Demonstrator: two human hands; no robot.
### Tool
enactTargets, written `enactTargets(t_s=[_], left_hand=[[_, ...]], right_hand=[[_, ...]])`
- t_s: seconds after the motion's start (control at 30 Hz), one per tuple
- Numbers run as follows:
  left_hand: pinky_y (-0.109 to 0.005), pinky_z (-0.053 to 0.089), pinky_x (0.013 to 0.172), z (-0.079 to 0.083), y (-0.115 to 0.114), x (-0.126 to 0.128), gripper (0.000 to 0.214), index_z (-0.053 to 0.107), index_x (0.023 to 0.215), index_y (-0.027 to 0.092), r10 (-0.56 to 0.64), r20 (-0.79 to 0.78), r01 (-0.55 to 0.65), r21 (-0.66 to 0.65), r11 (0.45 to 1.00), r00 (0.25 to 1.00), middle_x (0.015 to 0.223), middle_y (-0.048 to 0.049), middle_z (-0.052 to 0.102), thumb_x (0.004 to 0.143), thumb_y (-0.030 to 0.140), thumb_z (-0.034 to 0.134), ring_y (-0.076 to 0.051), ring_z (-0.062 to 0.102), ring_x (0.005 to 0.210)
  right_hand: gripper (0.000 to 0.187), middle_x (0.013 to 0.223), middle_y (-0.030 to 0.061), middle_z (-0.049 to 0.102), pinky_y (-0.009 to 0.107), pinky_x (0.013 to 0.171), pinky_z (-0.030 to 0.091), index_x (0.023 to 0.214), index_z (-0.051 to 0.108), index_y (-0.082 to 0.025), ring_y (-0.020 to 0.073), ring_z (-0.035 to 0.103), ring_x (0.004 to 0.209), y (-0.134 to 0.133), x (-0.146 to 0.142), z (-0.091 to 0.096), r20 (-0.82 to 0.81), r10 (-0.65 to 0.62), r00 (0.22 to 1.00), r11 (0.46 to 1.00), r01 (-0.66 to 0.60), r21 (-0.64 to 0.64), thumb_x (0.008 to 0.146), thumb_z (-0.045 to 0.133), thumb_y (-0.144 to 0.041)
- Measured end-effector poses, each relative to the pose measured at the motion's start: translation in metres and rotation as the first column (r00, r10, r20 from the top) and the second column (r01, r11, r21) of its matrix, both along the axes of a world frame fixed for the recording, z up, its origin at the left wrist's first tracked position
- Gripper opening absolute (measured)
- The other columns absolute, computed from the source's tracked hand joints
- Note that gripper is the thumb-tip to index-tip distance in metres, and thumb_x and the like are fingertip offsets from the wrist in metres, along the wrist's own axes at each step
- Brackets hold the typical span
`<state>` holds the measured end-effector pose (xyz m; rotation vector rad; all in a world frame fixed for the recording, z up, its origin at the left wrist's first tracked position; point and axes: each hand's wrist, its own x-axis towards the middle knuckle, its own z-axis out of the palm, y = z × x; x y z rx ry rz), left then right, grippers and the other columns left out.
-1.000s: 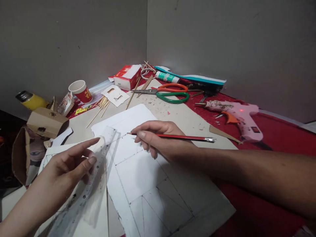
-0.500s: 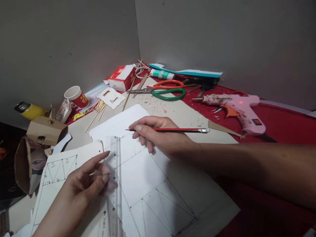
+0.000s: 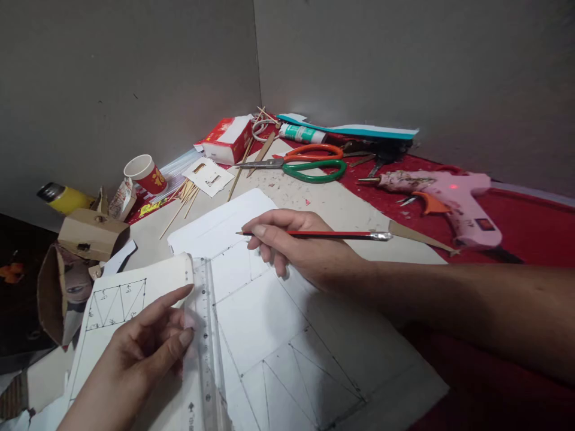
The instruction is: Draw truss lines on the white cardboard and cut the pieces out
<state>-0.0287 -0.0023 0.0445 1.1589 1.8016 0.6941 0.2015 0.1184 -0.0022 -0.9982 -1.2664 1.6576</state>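
A clear plastic ruler (image 3: 207,341) lies across a white sheet (image 3: 256,299) that bears pencilled lines and triangles. Its left edge is in my left hand (image 3: 150,347), thumb and fingers curled at that edge, some fingertips hidden. My right hand (image 3: 299,242) pinches a red and black pencil (image 3: 332,235) between thumb and fingers, its point to the left, over the upper part of the sheet. The pencil lies nearly level; whether its tip touches paper I cannot tell. Under my left hand is another sheet (image 3: 168,275) with a smaller truss-like drawing marked with figures.
Scissors (image 3: 314,170) with orange and green handles lie beyond the sheet. A pink glue gun (image 3: 469,203) with a lit red light rests at right. Thin sticks (image 3: 186,200), a paper cup (image 3: 150,175), a red box (image 3: 229,140) and a glue stick (image 3: 300,133) stand or lie behind.
The ruler and my left hand have slid slightly down and left on the sheet. My right hand keeps its pencil pinch above the paper. The whole view has shifted a little.
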Motion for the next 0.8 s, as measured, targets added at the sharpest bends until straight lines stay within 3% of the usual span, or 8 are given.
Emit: enactTargets(t_s=[0.27,0.5,0.67,0.73,0.8], left_hand=[[-0.021,0.051,0.049,-0.006,0.012,0.008,0.057,0.065,0.126,0.027,-0.033,0.182,0.033,0.008,0.999,0.983,0.081,0.0006,0.068,0.074,0.041,0.083,-0.012,0.060,0.060],[-0.021,0.050,0.053,-0.019,0.012,0.001,0.060,0.054,0.138,0.027,-0.107,0.158,0.105,0.017,0.994,0.982,0.086,0.0002,0.066,0.083,0.040,0.075,-0.011,0.060,0.063],[-0.024,0.051,0.058,-0.022,0.006,-0.003,0.055,0.049,0.144,0.030,-0.233,-0.092,0.238,0.053,0.970,0.968,0.087,0.0015,0.064,0.091,0.039,0.063,-0.012,0.060,0.067],[-0.025,0.051,0.056,-0.020,0.006,-0.004,0.052,0.050,0.144,0.030,-0.316,-0.295,0.347,0.060,0.936,0.902,0.079,0.0028,0.062,0.094,0.041,0.059,-0.013,0.060,0.064],[-0.026,0.053,0.054,-0.017,0.007,-0.006,0.048,0.052,0.142,0.029,-0.361,-0.520,0.464,0.078,0.882,0.774,0.076,0.0026,0.061,0.095,0.042,0.056,-0.014,0.060,0.062]], right_hand=[[0.017,0.071,0.0009,0.067,0.013,0.035,0.039,0.089,0.070,-0.014,0.0045,0.049,0.043,-0.001,0.000,0.002,0.010,0.002,1.000,1.000,-0.002,-0.010,0.089,0.063,-0.029],[0.018,0.073,0.0015,0.067,0.013,0.036,0.041,0.090,0.070,-0.014,0.0055,0.050,0.047,0.000,-0.001,0.001,-0.003,0.009,1.000,1.000,-0.009,-0.008,0.089,0.064,-0.031],[0.016,0.069,0.0000,0.066,0.012,0.035,0.041,0.088,0.070,-0.014,0.0038,0.048,0.043,-0.001,-0.002,0.002,-0.007,0.012,1.000,1.000,-0.012,-0.010,0.089,0.065,-0.029],[0.016,0.068,-0.0001,0.066,0.011,0.035,0.041,0.088,0.070,-0.013,0.0040,0.048,0.044,-0.001,-0.002,0.003,-0.002,0.010,1.000,1.000,-0.010,-0.013,0.089,0.064,-0.028],[0.016,0.070,0.0003,0.067,0.011,0.035,0.041,0.089,0.071,-0.013,0.0045,0.049,0.045,-0.001,-0.002,0.003,0.000,0.010,1.000,1.000,-0.010,-0.019,0.089,0.064,-0.028]])
